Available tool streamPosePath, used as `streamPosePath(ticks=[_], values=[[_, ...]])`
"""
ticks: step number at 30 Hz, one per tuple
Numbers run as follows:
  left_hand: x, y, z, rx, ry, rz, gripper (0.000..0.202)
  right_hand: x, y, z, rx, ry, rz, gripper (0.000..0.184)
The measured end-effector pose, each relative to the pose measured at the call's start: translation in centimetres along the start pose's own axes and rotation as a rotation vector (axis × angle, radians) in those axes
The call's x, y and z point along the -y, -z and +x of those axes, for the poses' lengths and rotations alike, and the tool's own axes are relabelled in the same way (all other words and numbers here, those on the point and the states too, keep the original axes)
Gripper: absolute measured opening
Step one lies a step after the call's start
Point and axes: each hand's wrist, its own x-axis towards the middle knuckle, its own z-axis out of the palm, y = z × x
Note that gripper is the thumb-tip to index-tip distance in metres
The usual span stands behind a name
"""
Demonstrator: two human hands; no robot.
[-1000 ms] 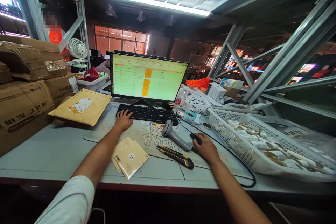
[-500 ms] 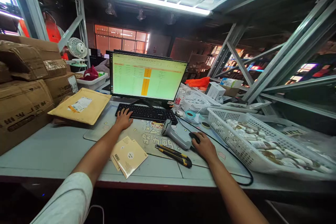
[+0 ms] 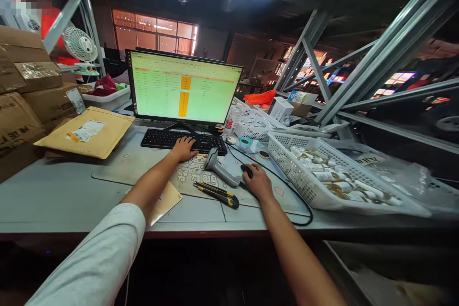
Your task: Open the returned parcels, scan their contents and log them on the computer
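My left hand [image 3: 184, 148] lies with fingers spread over the right half of the black keyboard [image 3: 158, 138]. My right hand [image 3: 258, 180] is closed over a black computer mouse [image 3: 245, 170] on the printed desk mat [image 3: 118, 165]. Between the hands a grey barcode scanner [image 3: 224, 173] rests on the mat. In front of it lie black and yellow utility knives [image 3: 218, 195] side by side. Flat envelopes [image 3: 165, 202] are partly covered by my left forearm. Behind the keyboard stands a monitor [image 3: 158, 86] showing a spreadsheet with an orange column.
Cardboard boxes [image 3: 46, 100] and a padded yellow mailer [image 3: 103, 134] stand at left, near a small fan [image 3: 79, 44]. At right, a white basket [image 3: 287, 162] holds many small bottles. A tape roll [image 3: 245, 143] sits near the mouse cable. Metal shelf braces [image 3: 390, 43] rise behind.
My left hand has moved from the keyboard's left end to its right half, its forearm now covering part of the envelopes. My right hand stays on the mouse. The view has shifted.
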Motion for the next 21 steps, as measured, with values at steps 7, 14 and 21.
streamPosePath(ticks=[7,14,21], values=[[-1.2,-1.2,2.5,-0.058,0.048,-0.019,0.072,-0.5,-0.3,0.0,-0.011,0.025,-0.014,0.042],[-1.4,-1.8,3.4,-0.139,0.035,-0.003,0.072,-1.5,-1.0,0.4,-0.024,0.032,-0.029,0.043],[-1.2,-2.7,3.4,-0.167,0.033,-0.010,0.070,-2.4,-1.8,0.6,-0.063,0.041,-0.034,0.042]])
